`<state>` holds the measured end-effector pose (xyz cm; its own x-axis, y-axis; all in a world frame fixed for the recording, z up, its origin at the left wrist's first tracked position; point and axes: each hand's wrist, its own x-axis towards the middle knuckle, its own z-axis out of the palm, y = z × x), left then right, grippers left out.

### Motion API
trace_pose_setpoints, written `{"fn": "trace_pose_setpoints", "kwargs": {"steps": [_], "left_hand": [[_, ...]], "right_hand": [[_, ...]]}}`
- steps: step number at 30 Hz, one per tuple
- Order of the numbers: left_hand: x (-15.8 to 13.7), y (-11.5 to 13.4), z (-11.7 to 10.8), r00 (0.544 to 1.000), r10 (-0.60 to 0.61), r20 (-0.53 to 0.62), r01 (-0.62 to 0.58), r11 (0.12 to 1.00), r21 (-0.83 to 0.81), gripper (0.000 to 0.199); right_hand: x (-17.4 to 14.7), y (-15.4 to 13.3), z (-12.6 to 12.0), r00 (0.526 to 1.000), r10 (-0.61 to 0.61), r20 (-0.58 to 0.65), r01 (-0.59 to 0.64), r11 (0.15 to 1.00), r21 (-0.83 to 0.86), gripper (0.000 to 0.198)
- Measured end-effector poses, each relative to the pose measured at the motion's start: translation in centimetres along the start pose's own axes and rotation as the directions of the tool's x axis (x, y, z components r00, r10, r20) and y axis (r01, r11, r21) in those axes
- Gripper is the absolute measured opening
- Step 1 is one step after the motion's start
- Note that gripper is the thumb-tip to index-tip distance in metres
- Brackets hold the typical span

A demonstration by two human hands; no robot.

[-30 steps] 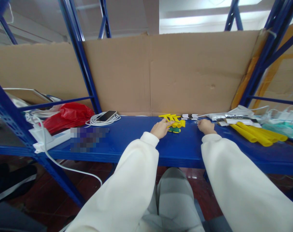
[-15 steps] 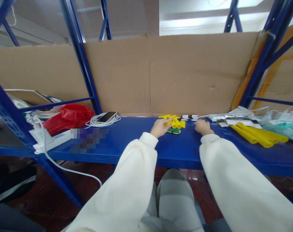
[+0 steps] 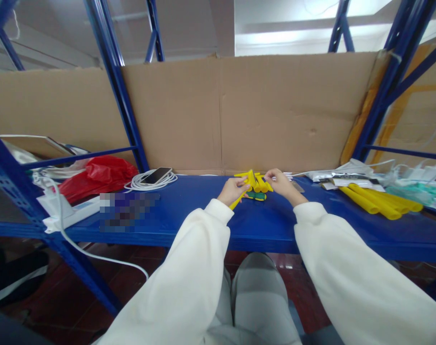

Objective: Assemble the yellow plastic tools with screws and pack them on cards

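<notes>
My left hand (image 3: 232,190) is closed around a yellow tube (image 3: 236,203), whose lower end sticks out below the fingers. Just to the right, my right hand (image 3: 280,184) has its thumb and fingertips pinched together; whatever they hold, if anything, is too small to make out. Between the hands lie several short yellow pieces (image 3: 263,185), rolled like tubes. In front of them rests a green-and-yellow handle (image 3: 256,196), its tool kind not visible. White strips (image 3: 288,175) are partly hidden behind my right hand.
Longer yellow tubes (image 3: 380,203) and plastic packets (image 3: 354,179) lie on the right of the blue shelf (image 3: 189,211). To the left are a phone (image 3: 156,175) on a coiled white cable (image 3: 135,185), a red bag (image 3: 104,175) and a white power strip (image 3: 77,213). Cardboard (image 3: 174,115) stands behind.
My right hand has moved left from beside the white strips to the yellow pieces. The left hand has turned, and the yellow tube in it now tilts downward.
</notes>
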<state>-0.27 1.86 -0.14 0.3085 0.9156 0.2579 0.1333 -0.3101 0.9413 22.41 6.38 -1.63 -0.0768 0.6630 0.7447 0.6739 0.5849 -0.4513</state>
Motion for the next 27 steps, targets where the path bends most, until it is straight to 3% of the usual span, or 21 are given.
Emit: {"fn": "trace_pose_setpoints", "kwargs": {"steps": [7,15,27], "left_hand": [[0.1,-0.6,-0.2,0.988,0.02,0.154,-0.007,0.996,-0.084,0.07],[-0.1,0.0,0.1,0.99,-0.055,0.127,0.069,0.992,-0.107,0.064],[-0.4,0.2,0.2,0.99,-0.071,0.124,0.08,0.994,-0.071,0.066]], "right_hand": [[-0.3,-2.3,0.7,0.99,-0.134,0.032,0.127,0.975,0.181,0.021],[-0.8,-3.2,0.9,0.987,-0.156,0.031,0.148,0.973,0.176,0.02],[-0.8,-3.2,1.2,0.985,-0.167,0.053,0.158,0.977,0.145,0.017]]}}
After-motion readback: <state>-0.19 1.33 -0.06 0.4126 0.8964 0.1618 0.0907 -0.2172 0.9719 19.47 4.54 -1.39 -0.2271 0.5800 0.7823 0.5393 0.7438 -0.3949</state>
